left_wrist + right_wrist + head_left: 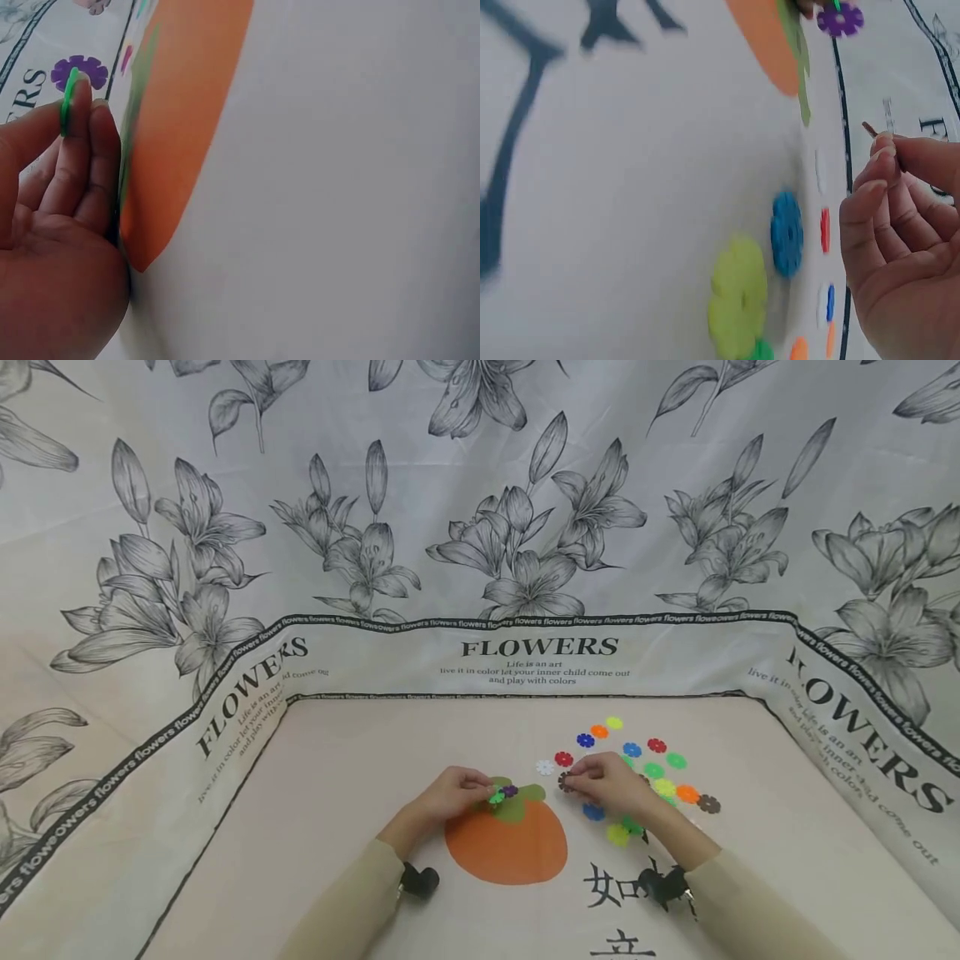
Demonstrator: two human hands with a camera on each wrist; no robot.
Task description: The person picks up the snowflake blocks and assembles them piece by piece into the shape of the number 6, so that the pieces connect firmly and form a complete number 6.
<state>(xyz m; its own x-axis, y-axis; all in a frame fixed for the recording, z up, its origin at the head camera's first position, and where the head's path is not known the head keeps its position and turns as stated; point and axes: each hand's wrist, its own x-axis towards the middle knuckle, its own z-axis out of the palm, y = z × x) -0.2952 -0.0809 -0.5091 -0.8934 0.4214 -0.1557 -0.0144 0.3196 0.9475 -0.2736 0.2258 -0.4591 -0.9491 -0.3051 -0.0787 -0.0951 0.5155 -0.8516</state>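
My left hand (453, 793) pinches a green snowflake disc (497, 796) between thumb and fingertips. A purple snowflake disc (511, 791) is against the green one and appears joined to it. In the left wrist view the green disc (68, 103) is seen edge-on, with the purple disc (90, 73) behind it. On the right, a brown snowflake disc (564, 781) is pinched by my right hand (611, 781), apart from the left hand's pair. Only a thin edge of the brown disc (869, 129) shows in the right wrist view.
Several loose discs lie around and beyond the right hand, among them a white disc (544, 767), a red disc (563, 759), a blue disc (593, 812) and a yellow disc (618, 836). The cloth has a printed orange persimmon (506, 847). Flower-printed fabric (540, 664) rises behind.
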